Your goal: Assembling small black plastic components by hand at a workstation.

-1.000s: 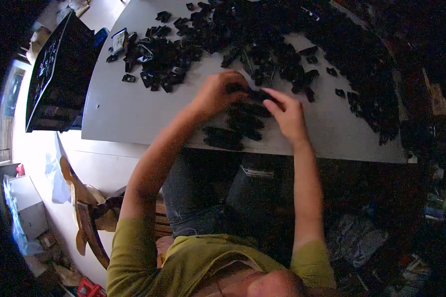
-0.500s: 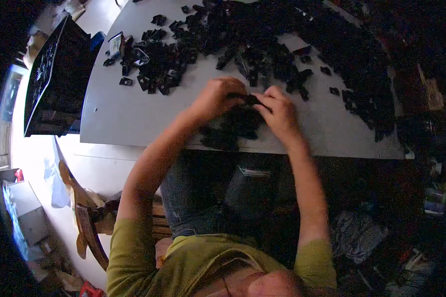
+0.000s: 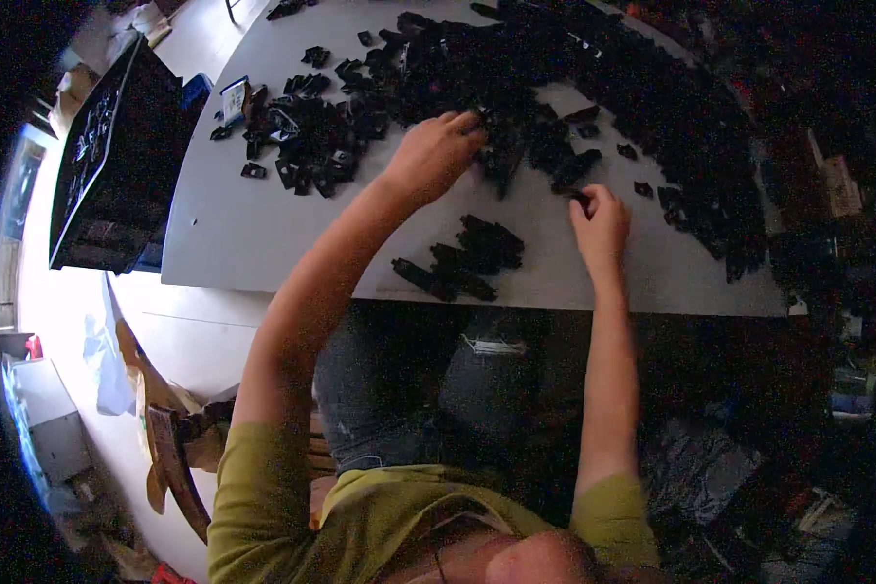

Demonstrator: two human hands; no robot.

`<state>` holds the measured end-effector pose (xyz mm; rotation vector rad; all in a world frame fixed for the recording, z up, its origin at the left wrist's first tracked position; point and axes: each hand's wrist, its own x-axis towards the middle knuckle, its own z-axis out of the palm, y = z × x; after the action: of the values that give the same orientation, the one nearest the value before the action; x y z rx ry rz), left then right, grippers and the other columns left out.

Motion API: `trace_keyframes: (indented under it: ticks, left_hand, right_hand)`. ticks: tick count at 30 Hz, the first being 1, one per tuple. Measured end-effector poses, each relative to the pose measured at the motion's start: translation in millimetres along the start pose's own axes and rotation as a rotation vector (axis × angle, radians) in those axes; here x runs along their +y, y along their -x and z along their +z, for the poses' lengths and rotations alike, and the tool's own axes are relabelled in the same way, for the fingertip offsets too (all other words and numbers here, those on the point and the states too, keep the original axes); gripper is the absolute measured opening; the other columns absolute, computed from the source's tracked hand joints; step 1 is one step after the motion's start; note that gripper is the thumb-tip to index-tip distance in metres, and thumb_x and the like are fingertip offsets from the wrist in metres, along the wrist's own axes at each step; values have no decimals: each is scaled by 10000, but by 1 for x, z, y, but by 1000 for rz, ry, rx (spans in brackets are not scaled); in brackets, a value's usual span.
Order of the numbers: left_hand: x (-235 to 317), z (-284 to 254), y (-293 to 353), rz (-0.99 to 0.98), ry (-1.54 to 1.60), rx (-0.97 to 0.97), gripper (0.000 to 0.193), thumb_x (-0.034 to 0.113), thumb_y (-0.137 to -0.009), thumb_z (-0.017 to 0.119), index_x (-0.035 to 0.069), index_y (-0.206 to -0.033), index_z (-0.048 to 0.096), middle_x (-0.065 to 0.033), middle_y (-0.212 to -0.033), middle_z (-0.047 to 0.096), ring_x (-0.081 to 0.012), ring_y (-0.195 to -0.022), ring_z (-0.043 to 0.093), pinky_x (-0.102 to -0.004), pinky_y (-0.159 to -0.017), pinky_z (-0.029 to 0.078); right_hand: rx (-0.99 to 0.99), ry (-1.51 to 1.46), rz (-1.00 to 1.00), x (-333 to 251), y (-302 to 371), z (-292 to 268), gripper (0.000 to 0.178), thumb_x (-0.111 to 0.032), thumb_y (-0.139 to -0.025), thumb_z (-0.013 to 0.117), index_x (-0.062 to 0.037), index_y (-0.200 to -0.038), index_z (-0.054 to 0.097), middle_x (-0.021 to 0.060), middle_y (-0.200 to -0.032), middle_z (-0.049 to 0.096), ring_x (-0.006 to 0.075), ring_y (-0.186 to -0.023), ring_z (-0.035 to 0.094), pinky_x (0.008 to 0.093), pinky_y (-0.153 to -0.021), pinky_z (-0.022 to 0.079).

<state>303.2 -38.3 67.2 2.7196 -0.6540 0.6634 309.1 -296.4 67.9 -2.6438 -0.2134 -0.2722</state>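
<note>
My left hand (image 3: 436,154) is over the near edge of a large heap of black plastic parts (image 3: 501,73), fingers a little apart and their tips against the dark pieces. No held piece shows in it. To the right, my right hand (image 3: 602,222) is closed in a pinch just above the table, with a small black plastic part (image 3: 579,198) between thumb and forefinger. Between my forearms, several longer black plastic pieces (image 3: 462,258) lie side by side near the table's front edge. Their exact kind is too dark to make out.
The grey table (image 3: 234,229) curves around in front of me. Smaller black pieces (image 3: 311,131) lie scattered at the left, beside a small pale packet (image 3: 234,100). A tall black bin (image 3: 131,165) stands off the table's left edge. More dark parts (image 3: 701,165) spread along the right.
My hands have moved apart from the dark piece they worked on together. The left has gone forward to the heap, the right out to the right. The row of pieces near the edge is now uncovered.
</note>
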Motion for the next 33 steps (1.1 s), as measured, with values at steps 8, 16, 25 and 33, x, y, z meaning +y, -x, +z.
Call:
trace_keyframes:
  ticks: [8,16,25,33]
  left_hand:
    - [22,-8,29,-481,1209,102,293,30,-728,690,23,-989,557,-97,-831,628,-231,-785,623,-303,-722,482]
    - [19,-2,34,-214,765,-106,174,51,-698,694,-9,-846,624,-124,-892,626,-269,-849,619,-331,-742,481]
    - [21,4,35,-98,727,-140,168,99,-715,688,2,-840,630,-138,-896,622,-313,-891,588,-377,-770,469]
    - [40,-16,18,-382,738,-74,184,167,-780,643,44,-915,616,-130,-930,604,-309,-883,587,-390,-755,475]
  right_hand:
    - [45,-143,-215,-13,25,5,183,-96,-749,689,-2,-895,630,76,-849,604,169,-717,583,295,-627,462]
    - [-147,-388,-356,-30,25,11,232,-54,-712,714,2,-927,647,92,-890,602,185,-731,596,283,-636,471]
    - [-249,-429,-443,-32,19,15,219,-75,-691,731,24,-873,659,99,-842,591,239,-797,581,314,-723,452]
    - [199,-354,-115,10,-2,1,184,-197,-839,634,-30,-917,624,65,-842,581,158,-756,570,274,-688,458]
